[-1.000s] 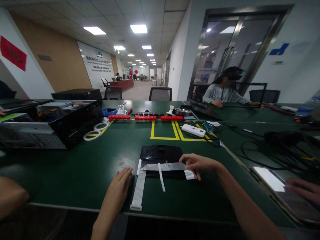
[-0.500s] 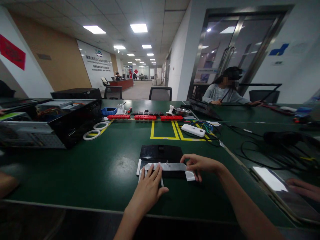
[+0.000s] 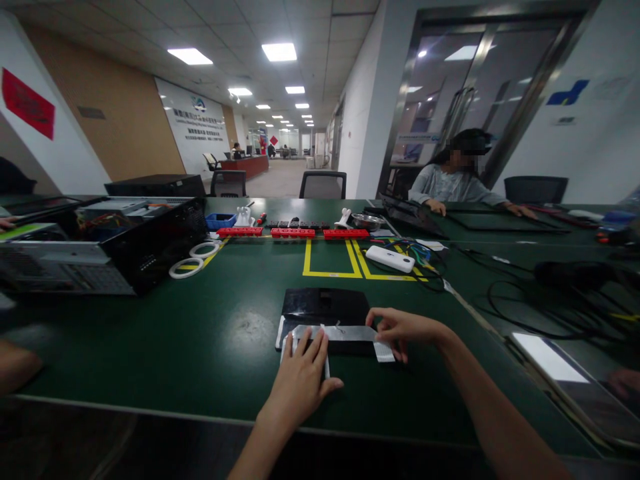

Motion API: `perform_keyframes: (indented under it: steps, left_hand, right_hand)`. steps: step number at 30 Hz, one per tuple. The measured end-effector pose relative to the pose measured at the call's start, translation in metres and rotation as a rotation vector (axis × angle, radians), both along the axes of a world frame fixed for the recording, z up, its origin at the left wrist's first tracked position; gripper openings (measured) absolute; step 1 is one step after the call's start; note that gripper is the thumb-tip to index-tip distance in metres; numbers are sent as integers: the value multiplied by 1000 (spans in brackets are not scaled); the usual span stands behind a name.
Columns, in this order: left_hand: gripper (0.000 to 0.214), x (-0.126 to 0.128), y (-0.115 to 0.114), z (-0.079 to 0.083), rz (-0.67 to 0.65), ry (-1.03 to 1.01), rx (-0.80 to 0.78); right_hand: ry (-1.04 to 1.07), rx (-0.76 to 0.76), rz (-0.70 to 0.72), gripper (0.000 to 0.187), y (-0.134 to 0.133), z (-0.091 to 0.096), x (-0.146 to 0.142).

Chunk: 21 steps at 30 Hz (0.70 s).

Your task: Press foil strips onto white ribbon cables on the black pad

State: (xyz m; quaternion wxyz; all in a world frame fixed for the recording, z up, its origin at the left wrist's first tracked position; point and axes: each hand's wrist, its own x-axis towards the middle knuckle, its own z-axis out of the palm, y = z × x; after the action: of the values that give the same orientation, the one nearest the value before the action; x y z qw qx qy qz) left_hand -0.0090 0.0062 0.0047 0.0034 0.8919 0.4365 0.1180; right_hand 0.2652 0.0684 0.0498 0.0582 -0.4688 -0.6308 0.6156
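A flat black panel [image 3: 325, 305] lies on the green table [image 3: 210, 340] in front of me, with a grey foil strip [image 3: 345, 332] and white ribbon cables across its near edge. My left hand [image 3: 303, 381] lies flat on the cables at the panel's left end, fingers stretched out. My right hand [image 3: 400, 327] pinches the right end of the foil strip, next to a white ribbon tab [image 3: 384, 352].
An open computer case [image 3: 95, 247] stands at the left, two white tape rings [image 3: 193, 260] beside it. Red trays [image 3: 293, 233], yellow floor-tape marks [image 3: 330, 263], a white power bank [image 3: 390, 259] and cables [image 3: 540, 300] lie farther back. A seated person [image 3: 455, 177] works across at the right. Another person's arm [image 3: 15, 363] shows at the left edge.
My left hand moved right from the bare table onto the ribbon cables at the panel's left end and stays flat there. My right hand has kept its pinch on the strip.
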Motion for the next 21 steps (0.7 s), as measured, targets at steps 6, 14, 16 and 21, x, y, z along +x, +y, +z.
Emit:
perform_keyframes:
  steps: [6, 14, 16, 21]
  left_hand:
    - [64, -3, 1, 2, -23, -52, -45]
    - [43, -50, 10, 11, 131, -393, -42]
    - [40, -73, 10, 4, 240, -441, 59]
    - [38, -119, 5, -27, 437, -415, 153]
  right_hand:
    - [-15, 9, -10, 46, 0, -1, 1]
    - [-40, 24, -12, 46, -2, 0, 0]
    - [-40, 19, -16, 47, -2, 1, 0]
    - [-30, 12, -11, 44, -1, 1, 1]
